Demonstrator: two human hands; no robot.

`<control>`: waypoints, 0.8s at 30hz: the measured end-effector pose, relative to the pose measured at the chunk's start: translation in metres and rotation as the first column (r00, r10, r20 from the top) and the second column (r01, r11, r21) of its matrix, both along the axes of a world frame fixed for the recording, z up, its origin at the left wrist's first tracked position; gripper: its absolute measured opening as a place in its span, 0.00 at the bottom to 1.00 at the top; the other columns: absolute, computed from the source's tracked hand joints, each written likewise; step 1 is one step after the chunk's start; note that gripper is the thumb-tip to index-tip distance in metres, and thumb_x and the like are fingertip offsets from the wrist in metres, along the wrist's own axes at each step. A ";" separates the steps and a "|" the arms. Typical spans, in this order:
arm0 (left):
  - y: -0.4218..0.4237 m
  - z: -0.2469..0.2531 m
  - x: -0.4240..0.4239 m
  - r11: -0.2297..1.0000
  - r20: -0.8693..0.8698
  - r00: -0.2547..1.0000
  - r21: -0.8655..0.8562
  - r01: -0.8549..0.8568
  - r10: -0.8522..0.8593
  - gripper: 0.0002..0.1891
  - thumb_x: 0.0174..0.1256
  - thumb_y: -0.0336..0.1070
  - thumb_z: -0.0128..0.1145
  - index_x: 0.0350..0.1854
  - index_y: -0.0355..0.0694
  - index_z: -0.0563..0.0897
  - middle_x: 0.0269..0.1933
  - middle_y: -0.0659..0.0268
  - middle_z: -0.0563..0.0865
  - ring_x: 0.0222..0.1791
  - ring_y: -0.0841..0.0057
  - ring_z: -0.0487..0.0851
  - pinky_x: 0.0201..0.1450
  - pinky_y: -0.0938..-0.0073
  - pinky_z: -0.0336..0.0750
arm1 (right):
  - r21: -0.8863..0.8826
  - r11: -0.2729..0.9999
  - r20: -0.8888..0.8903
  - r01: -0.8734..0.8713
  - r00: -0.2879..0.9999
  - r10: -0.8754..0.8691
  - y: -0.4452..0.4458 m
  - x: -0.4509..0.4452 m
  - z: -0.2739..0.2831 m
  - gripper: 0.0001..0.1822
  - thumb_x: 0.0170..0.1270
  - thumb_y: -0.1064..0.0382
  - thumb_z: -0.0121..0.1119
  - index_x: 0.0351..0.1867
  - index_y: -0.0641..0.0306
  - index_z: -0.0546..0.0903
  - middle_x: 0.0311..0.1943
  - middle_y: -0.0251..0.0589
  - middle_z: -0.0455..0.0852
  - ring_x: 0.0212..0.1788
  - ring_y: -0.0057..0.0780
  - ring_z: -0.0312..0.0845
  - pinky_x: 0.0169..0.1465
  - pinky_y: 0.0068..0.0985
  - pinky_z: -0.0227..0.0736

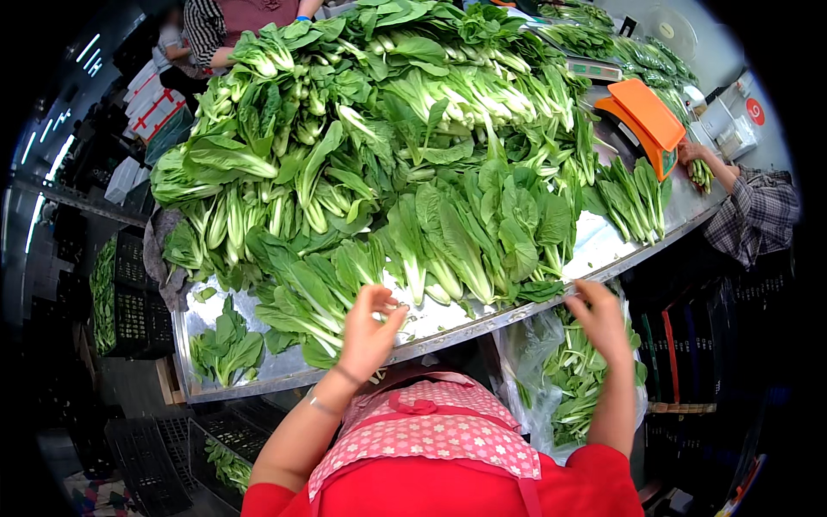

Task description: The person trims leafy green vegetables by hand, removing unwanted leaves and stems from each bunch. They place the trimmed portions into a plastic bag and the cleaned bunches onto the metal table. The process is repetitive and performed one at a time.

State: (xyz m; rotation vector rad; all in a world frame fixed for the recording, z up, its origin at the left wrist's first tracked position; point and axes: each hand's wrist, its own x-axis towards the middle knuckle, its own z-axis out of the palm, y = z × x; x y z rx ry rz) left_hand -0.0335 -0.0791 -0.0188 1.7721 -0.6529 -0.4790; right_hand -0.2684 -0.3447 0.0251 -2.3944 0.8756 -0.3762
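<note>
My left hand [373,331] is over the front edge of the metal table [452,331], its fingers curled and apart with nothing plainly held. Beside it lie loose leafy greens with white stems [303,304]. My right hand [599,315] hovers at the same edge further right, thumb and fingers apart and apparently holding nothing. Just left of it, a dark green leaf [540,291] lies by the rim. Between my hands, a row of leafy greens [465,242] rests with stem ends towards me.
A big heap of greens [323,142] covers the table's back. An orange scale [646,119] stands right, near a person's hand [692,152]. Another person [258,26] stands across. Below the table are a plastic-lined container of greens [572,381] and black crates [139,310].
</note>
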 end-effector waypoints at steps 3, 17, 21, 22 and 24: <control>-0.030 -0.013 0.005 0.956 0.265 0.962 0.294 -0.021 -0.060 0.24 0.51 0.31 0.66 0.48 0.34 0.68 0.34 0.62 0.78 0.26 0.79 0.78 0.29 0.76 0.74 | 0.004 0.949 0.164 -0.315 0.937 0.310 0.061 0.061 -0.007 0.13 0.57 0.65 0.61 0.43 0.66 0.81 0.38 0.46 0.83 0.43 0.39 0.79 0.48 0.30 0.72; 0.050 0.084 -0.002 0.908 -0.414 0.899 -0.306 -0.286 0.143 0.23 0.58 0.24 0.56 0.56 0.32 0.66 0.39 0.64 0.78 0.31 0.84 0.77 0.27 0.87 0.67 | 0.257 0.942 0.318 -0.217 0.939 0.130 0.108 0.134 -0.054 0.16 0.58 0.66 0.60 0.47 0.70 0.77 0.44 0.47 0.78 0.39 0.36 0.79 0.38 0.29 0.75; 0.072 0.045 -0.005 0.905 -0.597 0.790 -0.247 -0.346 0.140 0.20 0.61 0.29 0.58 0.55 0.35 0.71 0.41 0.68 0.79 0.34 0.84 0.77 0.31 0.88 0.66 | 0.332 0.896 0.393 -0.294 0.907 0.152 0.138 0.146 -0.037 0.13 0.58 0.64 0.60 0.43 0.69 0.79 0.38 0.45 0.80 0.34 0.35 0.80 0.38 0.28 0.74; 0.074 0.037 -0.008 0.908 -0.625 0.771 -0.239 -0.344 0.127 0.20 0.61 0.29 0.57 0.56 0.35 0.71 0.40 0.69 0.80 0.35 0.84 0.77 0.31 0.88 0.66 | 0.463 0.797 0.417 -0.388 0.889 0.191 0.148 0.149 -0.031 0.14 0.58 0.62 0.62 0.42 0.68 0.80 0.36 0.44 0.81 0.32 0.32 0.79 0.36 0.25 0.74; 0.075 0.030 -0.014 0.912 -0.667 0.740 -0.245 -0.330 0.089 0.20 0.62 0.28 0.57 0.57 0.35 0.72 0.41 0.70 0.80 0.35 0.86 0.76 0.31 0.88 0.66 | 0.534 0.685 0.422 -0.496 0.858 0.292 0.167 0.156 -0.029 0.15 0.59 0.62 0.62 0.43 0.70 0.80 0.34 0.41 0.81 0.32 0.26 0.78 0.34 0.21 0.73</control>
